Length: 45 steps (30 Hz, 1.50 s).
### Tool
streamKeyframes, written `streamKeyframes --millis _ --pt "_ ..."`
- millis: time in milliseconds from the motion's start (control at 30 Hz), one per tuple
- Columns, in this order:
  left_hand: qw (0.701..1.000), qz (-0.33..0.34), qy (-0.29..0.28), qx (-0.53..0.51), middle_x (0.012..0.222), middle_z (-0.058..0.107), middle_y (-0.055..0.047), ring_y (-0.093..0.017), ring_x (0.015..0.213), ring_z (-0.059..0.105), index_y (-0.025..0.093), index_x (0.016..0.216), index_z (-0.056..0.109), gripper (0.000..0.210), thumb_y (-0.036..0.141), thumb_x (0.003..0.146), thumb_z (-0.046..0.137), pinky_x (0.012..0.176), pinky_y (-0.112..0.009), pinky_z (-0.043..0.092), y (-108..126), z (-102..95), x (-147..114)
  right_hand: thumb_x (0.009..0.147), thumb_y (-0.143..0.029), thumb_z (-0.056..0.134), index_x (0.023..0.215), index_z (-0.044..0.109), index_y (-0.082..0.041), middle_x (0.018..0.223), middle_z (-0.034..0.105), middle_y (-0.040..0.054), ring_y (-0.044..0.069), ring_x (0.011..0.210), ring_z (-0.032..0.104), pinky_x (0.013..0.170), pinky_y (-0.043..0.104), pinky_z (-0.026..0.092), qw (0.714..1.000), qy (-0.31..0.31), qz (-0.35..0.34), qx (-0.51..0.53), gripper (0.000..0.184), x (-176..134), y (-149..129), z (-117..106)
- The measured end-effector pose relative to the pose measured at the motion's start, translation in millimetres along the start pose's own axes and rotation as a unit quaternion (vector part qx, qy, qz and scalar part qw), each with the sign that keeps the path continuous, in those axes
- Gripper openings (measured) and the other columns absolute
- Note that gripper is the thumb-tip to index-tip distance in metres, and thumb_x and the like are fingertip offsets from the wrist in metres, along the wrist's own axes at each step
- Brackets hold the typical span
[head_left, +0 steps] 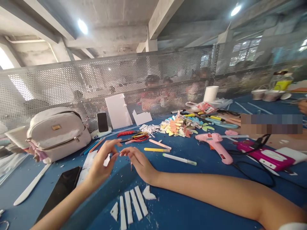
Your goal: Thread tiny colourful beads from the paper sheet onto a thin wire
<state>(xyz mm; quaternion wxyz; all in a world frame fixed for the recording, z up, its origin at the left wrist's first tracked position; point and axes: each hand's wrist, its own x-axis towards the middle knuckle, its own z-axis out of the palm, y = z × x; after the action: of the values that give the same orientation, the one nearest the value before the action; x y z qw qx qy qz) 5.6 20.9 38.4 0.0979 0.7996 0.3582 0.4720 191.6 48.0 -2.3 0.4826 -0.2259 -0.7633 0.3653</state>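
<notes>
My left hand (102,163) is raised over the table, its index finger stretched forward and its thumb apart from it. Close against its thumb tip, my right hand (141,163) has its fingers bent and pressed together; anything between them is too small to make out. Below the hands lie several white foam strips (128,207), a small triangular white piece (114,211) and a notched white piece (149,193). Just beyond the fingertips are scissors with red handles (140,137) and red-handled pliers (127,133). A white sheet (85,167) is partly hidden behind my left hand.
A pink glue gun (216,145) and a magenta box with cables (268,156) lie right. Markers (179,159) and a heap of coloured foam scraps (177,124) sit ahead. Left are a backpack (57,134), a dark tablet (59,191) and a white plastic knife (32,185).
</notes>
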Motion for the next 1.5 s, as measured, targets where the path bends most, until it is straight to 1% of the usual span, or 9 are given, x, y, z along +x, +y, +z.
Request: streamKeyframes --millis 133,367,567,733,967,1067,1133,1233,1500 --pt "0.998 0.041 -0.003 0.054 0.11 0.058 -0.007 -0.012 0.075 0.054 0.025 0.134 0.045 0.042 0.008 0.095 0.046 0.077 -0.03 0.048 5 -13.6 38 0.104 -0.044 0.033 0.116 0.058 -0.023 0.121 0.061 0.0078 0.02 0.111 0.056 0.08 0.029 0.047 0.996 0.078 0.023 0.048 0.035 3 14 3" --pt "0.996 0.053 -0.041 0.061 0.118 0.057 -0.009 -0.01 0.069 0.05 0.021 0.139 0.038 0.052 0.004 0.09 0.045 0.075 -0.028 0.048 11 -9.1 74 0.102 -0.037 0.039 0.119 0.056 -0.022 0.12 0.062 0.0073 0.02 0.11 0.057 0.08 0.029 0.046 0.994 0.073 0.047 0.064 0.028 4 16 5" --pt "0.993 0.033 -0.079 0.077 0.108 0.06 -0.007 -0.012 0.071 0.054 0.021 0.137 0.039 0.053 0.002 0.088 0.042 0.078 -0.031 0.05 2 16.8 62 0.1 -0.035 0.044 0.104 0.057 -0.02 0.103 0.063 0.0052 0.019 0.1 0.059 0.082 0.03 0.042 0.992 0.116 0.016 0.042 0.02 6 16 3" --pt "0.991 0.012 -0.094 0.09 0.088 0.06 -0.002 -0.014 0.07 0.056 0.019 0.139 0.038 0.049 0.009 0.092 0.044 0.076 -0.03 0.05 0 18.2 55 0.097 -0.034 0.049 0.09 0.057 -0.019 0.082 0.063 0.0018 0.017 0.077 0.06 0.068 0.027 0.042 0.993 0.101 0.042 0.049 0.018 9 13 1" --pt "0.991 -0.058 -0.093 0.077 0.126 0.057 -0.01 -0.013 0.073 0.058 0.025 0.145 0.029 0.055 0.02 0.094 0.049 0.079 -0.032 0.05 -12 -18.6 29 0.094 -0.026 0.055 0.084 0.062 -0.019 0.079 0.064 0.0002 0.015 0.077 0.061 0.067 0.025 0.04 0.996 0.063 0.054 0.03 0.015 10 5 -3" --pt "0.985 -0.109 -0.084 0.106 0.113 0.065 -0.008 -0.017 0.077 0.062 0.023 0.137 0.04 0.045 0.029 0.094 0.052 0.077 -0.031 0.051 -32 -46.2 7 0.093 -0.024 0.057 0.084 0.064 -0.019 0.082 0.065 0.0007 0.015 0.079 0.061 0.066 0.024 0.039 0.996 0.057 0.058 0.027 0.013 10 4 -3" --pt "0.974 -0.133 -0.109 0.15 0.099 0.071 -0.006 -0.021 0.086 0.065 0.022 0.108 0.061 0.021 0.035 0.092 0.054 0.08 -0.032 0.05 -50 -63.2 -8 0.092 -0.023 0.058 0.084 0.065 -0.018 0.083 0.064 0.0008 0.015 0.079 0.06 0.066 0.024 0.039 0.997 0.051 0.057 0.019 0.012 10 4 -2" --pt "0.964 -0.159 -0.142 0.163 0.087 0.075 -0.005 -0.023 0.081 0.068 0.021 0.086 0.066 0.018 0.037 0.087 0.058 0.078 -0.032 0.051 -73 -80.0 -27 0.093 -0.024 0.058 0.084 0.065 -0.018 0.082 0.064 0.0005 0.015 0.077 0.059 0.066 0.025 0.039 0.998 0.039 0.053 0.003 0.012 9 2 -2" --pt "0.956 -0.187 -0.181 0.133 0.085 0.078 -0.005 -0.023 0.08 0.071 0.022 0.079 0.072 0.017 0.034 0.083 0.061 0.076 -0.031 0.053 -88 -77.7 -38 0.095 -0.027 0.056 0.084 0.063 -0.019 0.082 0.063 0.0014 0.016 0.078 0.058 0.067 0.026 0.042 0.999 0.011 0.032 -0.027 0.015 9 -2 -2"
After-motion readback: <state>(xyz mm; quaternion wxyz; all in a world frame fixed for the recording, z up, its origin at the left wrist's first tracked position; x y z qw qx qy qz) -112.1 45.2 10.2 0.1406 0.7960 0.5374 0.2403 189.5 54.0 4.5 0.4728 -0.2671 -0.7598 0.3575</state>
